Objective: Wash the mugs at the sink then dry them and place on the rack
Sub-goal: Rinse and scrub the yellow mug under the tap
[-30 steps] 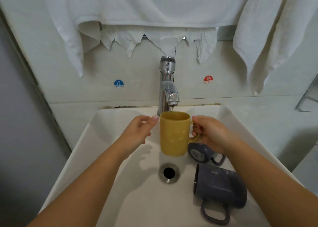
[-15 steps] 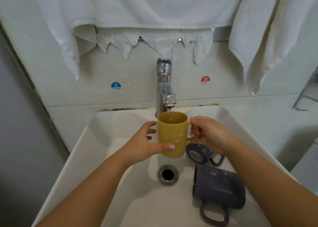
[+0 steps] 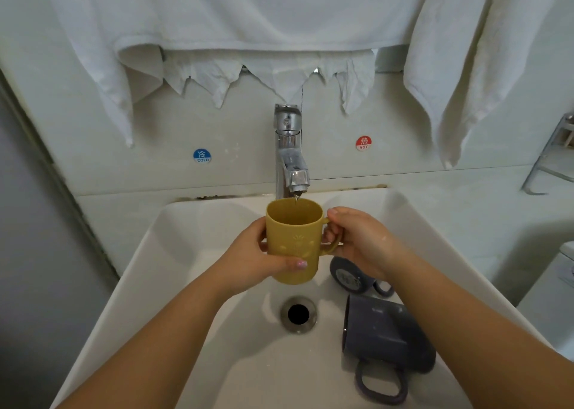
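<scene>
While the right hand (image 3: pixel 360 242) curls its fingers through the handle of the yellow mug (image 3: pixel 293 239), thumb on top, the left hand (image 3: pixel 264 261) wraps the mug's left side and near face, its thumb lying across the lower front. Both hands hold the mug upright over the far middle of the sink (image 3: pixel 186 269), its mouth directly below the spout of the chrome tap (image 3: pixel 290 157), from which a thin thread of water falls into it.

Just right of the yellow mug and partly hidden behind the right wrist, a small grey mug (image 3: pixel 349 276) lies on its side in the basin with its base turned toward the camera. Nearer and to the right, a larger grey mug (image 3: pixel 385 338) also lies on its side, mouth facing left toward the drain (image 3: pixel 298 314), handle pointing near. The drain sits in the basin floor, near of the held mug.

On the far wall, a blue COLD sticker (image 3: pixel 202 155) sits left of the tap and a red HOT sticker (image 3: pixel 363 143) to its right. White towels (image 3: pixel 264 14) hang above them. At the far right edge part of a metal rack (image 3: pixel 549 160) shows.
</scene>
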